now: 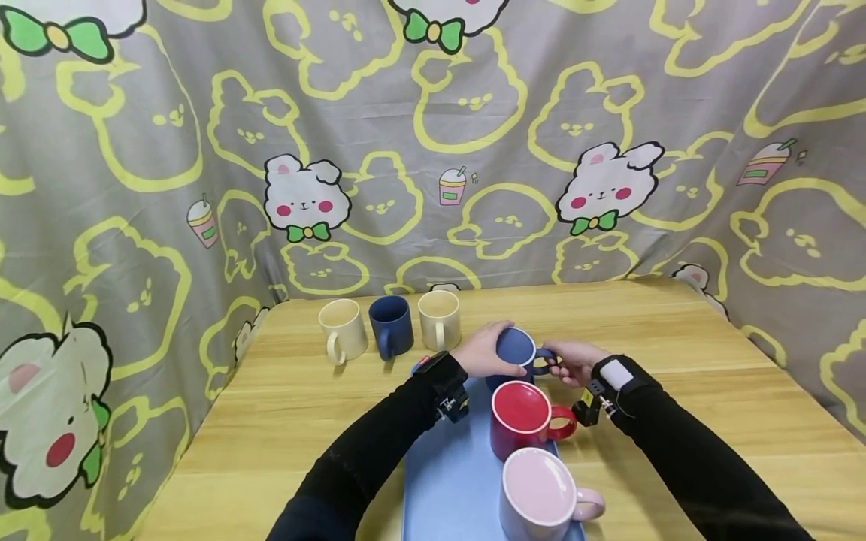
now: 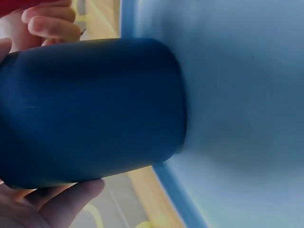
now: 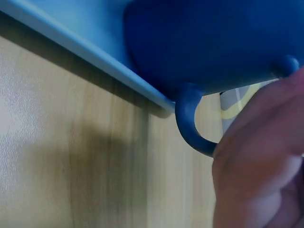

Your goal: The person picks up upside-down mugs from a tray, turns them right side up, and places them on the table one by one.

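A dark blue mug (image 1: 516, 347) stands upright at the far right corner of the light blue tray (image 1: 440, 481). My left hand (image 1: 483, 352) holds it around the body from the left, thumb and fingers on opposite sides. On the other side, my right hand (image 1: 573, 362) pinches the mug's handle (image 3: 190, 126), which points right. In the left wrist view the mug's base is right at the tray's surface. Just nearer to me on the tray stands a red mug (image 1: 521, 413), then a pink mug (image 1: 537, 492), both with handles to the right.
Left of the tray's far end, a cream mug (image 1: 343, 330), another dark blue mug (image 1: 392, 327) and a second cream mug (image 1: 440, 319) stand in a row on the wooden table (image 1: 298, 428). A patterned cloth (image 1: 379, 113) hangs behind and beside the table.
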Available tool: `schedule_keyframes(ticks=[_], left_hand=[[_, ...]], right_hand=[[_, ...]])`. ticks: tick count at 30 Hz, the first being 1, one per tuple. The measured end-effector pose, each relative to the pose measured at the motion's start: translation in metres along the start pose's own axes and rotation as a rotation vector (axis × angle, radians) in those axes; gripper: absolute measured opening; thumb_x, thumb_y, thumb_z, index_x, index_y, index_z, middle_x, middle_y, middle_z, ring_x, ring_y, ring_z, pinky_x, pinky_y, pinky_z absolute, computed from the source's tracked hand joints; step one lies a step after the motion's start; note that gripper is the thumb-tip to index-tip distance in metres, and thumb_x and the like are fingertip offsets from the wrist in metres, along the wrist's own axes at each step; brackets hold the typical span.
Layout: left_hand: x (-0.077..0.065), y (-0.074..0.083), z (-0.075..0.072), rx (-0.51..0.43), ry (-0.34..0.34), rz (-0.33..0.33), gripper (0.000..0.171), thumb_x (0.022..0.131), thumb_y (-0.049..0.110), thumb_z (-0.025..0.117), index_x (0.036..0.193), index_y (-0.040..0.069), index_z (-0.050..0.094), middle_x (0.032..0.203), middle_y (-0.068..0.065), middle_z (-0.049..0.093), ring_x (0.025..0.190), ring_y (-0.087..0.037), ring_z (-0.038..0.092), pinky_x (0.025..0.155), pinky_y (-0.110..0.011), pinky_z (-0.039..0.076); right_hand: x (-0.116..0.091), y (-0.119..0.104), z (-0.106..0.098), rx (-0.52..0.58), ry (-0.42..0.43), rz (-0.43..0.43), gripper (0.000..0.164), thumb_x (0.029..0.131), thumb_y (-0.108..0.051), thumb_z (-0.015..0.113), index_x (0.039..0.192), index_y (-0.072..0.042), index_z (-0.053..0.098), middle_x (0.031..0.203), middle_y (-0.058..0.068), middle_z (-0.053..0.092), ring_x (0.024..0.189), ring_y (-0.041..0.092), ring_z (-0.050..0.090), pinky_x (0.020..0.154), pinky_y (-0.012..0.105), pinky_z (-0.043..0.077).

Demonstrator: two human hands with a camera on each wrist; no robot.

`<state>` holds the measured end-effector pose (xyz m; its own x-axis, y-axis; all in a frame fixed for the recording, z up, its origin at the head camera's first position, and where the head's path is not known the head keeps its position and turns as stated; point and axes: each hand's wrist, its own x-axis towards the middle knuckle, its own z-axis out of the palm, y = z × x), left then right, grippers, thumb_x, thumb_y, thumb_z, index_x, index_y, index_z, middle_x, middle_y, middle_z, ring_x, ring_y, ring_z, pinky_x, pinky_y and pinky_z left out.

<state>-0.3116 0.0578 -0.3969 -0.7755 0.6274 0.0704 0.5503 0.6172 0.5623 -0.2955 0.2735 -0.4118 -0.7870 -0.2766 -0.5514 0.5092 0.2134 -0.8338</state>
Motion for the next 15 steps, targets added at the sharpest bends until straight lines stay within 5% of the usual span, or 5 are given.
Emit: schedule_keyframes(ticks=[6,15], left_hand=[[-0.005,0.006,-0.008,0.143,0.116,0.136,0.09,0.074,0.033,0.084,0.145,0.004,0.038,0.14,-0.011,0.047,0.117,-0.019,0.052,0.094,-0.021,0.043],[-0.015,0.01,-0.02,0.489,0.212,0.424,0.088,0.073,0.031,0.085,0.143,0.004,0.04,0.144,-0.011,0.043,0.135,-0.024,0.037,0.113,-0.029,0.027]], right_hand=[[-0.01,-0.014,0.007,0.127,-0.007,-0.083,0.033,0.099,-0.016,0.033,0.073,-0.011,0.053,0.058,-0.005,0.055,0.048,-0.001,0.051,0.055,0.013,0.049],[-0.017,-0.029,0.015,0.41,-0.129,-0.124,0.024,0.102,-0.004,0.028,0.093,-0.003,0.05,0.076,0.007,0.06,0.071,0.012,0.062,0.078,0.027,0.055]])
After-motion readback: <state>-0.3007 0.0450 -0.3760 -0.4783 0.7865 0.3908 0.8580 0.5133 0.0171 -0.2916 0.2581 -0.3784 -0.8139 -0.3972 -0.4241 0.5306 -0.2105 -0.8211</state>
